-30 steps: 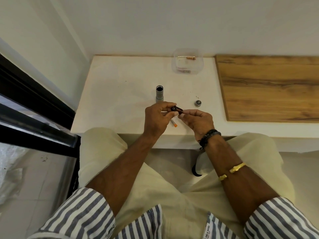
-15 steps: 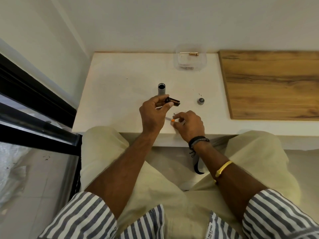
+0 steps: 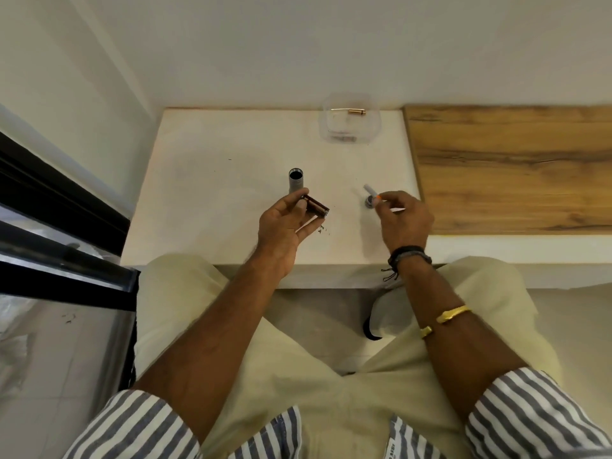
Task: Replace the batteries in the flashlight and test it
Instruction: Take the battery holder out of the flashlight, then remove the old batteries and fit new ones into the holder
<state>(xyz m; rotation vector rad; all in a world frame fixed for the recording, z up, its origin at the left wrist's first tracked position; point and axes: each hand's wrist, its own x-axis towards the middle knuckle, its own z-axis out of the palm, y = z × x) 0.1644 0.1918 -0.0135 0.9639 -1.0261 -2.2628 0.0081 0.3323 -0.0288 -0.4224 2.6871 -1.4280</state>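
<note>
The grey flashlight body [image 3: 295, 181] stands upright on the white table [image 3: 215, 180], its open end up. My left hand [image 3: 286, 226] holds a dark battery holder [image 3: 316, 206] just in front of the body. A white battery with an orange end [image 3: 371, 193] is pinched in the fingertips of my right hand [image 3: 405, 220], raised above the table to the right. Right beside that battery, the small round flashlight cap [image 3: 367, 203] lies on the table, partly hidden by my fingers.
A clear plastic tub [image 3: 350, 122] with a slim copper-coloured battery inside sits at the table's back edge by the wall. A wooden board [image 3: 510, 167] adjoins the table on the right. A black window frame [image 3: 59, 233] runs along the left. My knees are under the table's front edge.
My right hand picked the white and orange battery up from the table near the front edge and carried it right, over the cap. My left hand has turned palm-up with the battery holder.
</note>
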